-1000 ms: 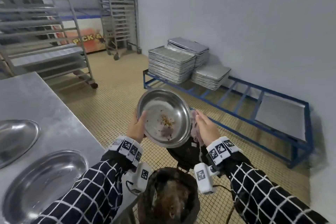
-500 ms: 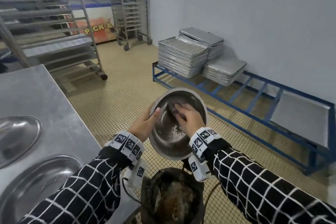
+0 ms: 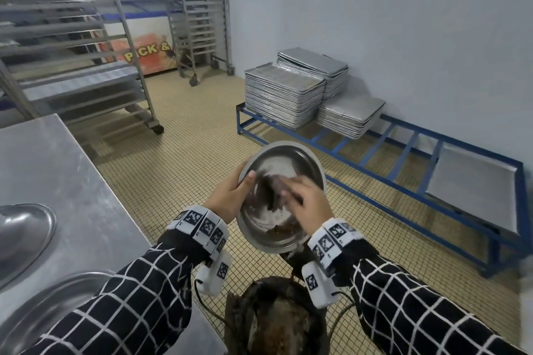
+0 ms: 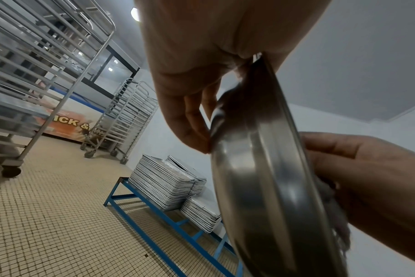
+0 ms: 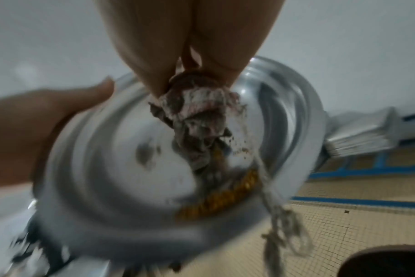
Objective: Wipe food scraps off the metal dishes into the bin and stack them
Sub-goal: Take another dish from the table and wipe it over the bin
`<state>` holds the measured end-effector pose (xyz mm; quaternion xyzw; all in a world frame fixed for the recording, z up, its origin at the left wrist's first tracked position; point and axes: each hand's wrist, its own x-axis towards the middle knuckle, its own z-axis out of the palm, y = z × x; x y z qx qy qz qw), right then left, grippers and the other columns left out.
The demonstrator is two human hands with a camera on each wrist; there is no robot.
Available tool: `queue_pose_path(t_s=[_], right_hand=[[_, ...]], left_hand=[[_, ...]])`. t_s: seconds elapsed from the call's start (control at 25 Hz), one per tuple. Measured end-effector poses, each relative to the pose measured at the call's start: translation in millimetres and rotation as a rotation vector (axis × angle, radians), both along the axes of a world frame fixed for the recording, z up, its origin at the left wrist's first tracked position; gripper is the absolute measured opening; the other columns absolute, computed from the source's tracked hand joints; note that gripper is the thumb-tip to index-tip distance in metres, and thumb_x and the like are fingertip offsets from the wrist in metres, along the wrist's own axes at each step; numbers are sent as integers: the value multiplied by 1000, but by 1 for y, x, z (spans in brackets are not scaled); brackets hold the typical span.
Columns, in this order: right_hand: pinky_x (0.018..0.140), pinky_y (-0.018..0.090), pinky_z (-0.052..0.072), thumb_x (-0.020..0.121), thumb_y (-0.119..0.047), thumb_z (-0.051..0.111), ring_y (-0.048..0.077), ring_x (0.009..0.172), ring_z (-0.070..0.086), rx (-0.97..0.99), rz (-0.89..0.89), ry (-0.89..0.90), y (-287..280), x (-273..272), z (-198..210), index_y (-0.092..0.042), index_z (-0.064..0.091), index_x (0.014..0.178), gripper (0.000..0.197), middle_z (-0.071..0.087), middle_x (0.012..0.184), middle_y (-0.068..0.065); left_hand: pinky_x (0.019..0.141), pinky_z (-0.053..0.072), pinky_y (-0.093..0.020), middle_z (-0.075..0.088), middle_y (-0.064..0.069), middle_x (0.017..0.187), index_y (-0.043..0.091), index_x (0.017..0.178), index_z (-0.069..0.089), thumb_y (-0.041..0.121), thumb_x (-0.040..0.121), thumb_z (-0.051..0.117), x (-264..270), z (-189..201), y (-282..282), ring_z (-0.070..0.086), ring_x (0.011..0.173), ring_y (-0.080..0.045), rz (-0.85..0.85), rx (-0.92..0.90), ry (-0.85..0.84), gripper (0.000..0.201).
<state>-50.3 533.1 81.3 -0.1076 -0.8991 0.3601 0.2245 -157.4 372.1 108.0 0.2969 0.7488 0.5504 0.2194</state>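
Mid-wipe: left hand point(image 3: 227, 200) grips round steel dish point(image 3: 284, 164) rim, right hand point(image 3: 310, 204) clutches grimy rag point(image 5: 197, 120), scraps at dish's 6 o'clock, stacking pending.

A steel surface point(image 3: 57, 181) fills the near left. Behind it stands a tall wheeled rack point(image 3: 72, 46) with a tray on a low rail, and a second rack point(image 3: 202, 8) stands further back by the wall. Between them shows an orange sign point(image 3: 144, 50) reading "PICK &". A low blue frame point(image 3: 375, 147) runs along the right wall, carrying three stacks of baking trays point(image 3: 284, 95) at its far end and a single tray point(image 3: 470, 190) near its other end. The floor point(image 3: 187, 158) is small beige tiles.
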Motion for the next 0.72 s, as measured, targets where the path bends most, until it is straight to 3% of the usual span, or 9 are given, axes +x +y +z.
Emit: queue_pose_path(t_s=[0.12, 0.28, 0.4, 0.52, 0.6, 0.72], right_hand=[[86, 20, 45, 93, -13, 58, 11, 95, 52, 165, -124, 103, 33, -9, 6, -14, 57, 132, 39, 54, 110, 0], [101, 27, 34, 95, -12, 51, 26, 123, 47, 292, -15, -178, 58, -14, -5, -12, 56, 132, 37, 50, 135, 11], [110, 27, 25, 98, -15, 44, 25, 136, 36, 360, 14, -319, 54, -13, -15, -16, 49, 138, 40, 41, 147, 7], [104, 25, 32, 97, -14, 49, 24, 128, 43, 420, 71, -261, 44, -15, -21, -20, 50, 138, 41, 48, 141, 4], [100, 27, 38, 95, -16, 51, 22, 122, 46, 445, 106, -278, 37, -20, -24, -23, 54, 135, 40, 53, 136, 0], [98, 30, 44, 94, -16, 53, 20, 117, 51, 478, 112, -319, 32, -27, -31, -25, 57, 130, 38, 58, 126, -2]], left_hand=[[82, 57, -42, 71, 4, 102, 58, 121, 42, 55, 93, 38, -2, 3, 5, 72, 83, -15, -14, 14, 17, 28], [75, 59, -46, 70, 0, 104, 54, 126, 41, 53, 93, 37, -4, 6, 14, 72, 83, -18, -54, 60, 57, 34], [76, 59, -44, 64, 1, 115, 52, 130, 39, 59, 90, 38, -7, 7, 22, 69, 93, -17, -14, 121, 125, 41], [92, 51, -47, 52, 2, 133, 55, 135, 31, 66, 87, 35, -13, 3, 26, 55, 117, -18, 28, 110, 246, 49], [98, 46, -48, 48, 2, 138, 60, 134, 27, 57, 92, 34, -14, 4, 28, 48, 124, -17, 50, 98, 343, 43], [100, 44, -42, 47, 2, 141, 45, 142, 28, 38, 99, 37, -17, 4, 30, 45, 126, -16, 75, 72, 447, 44]])
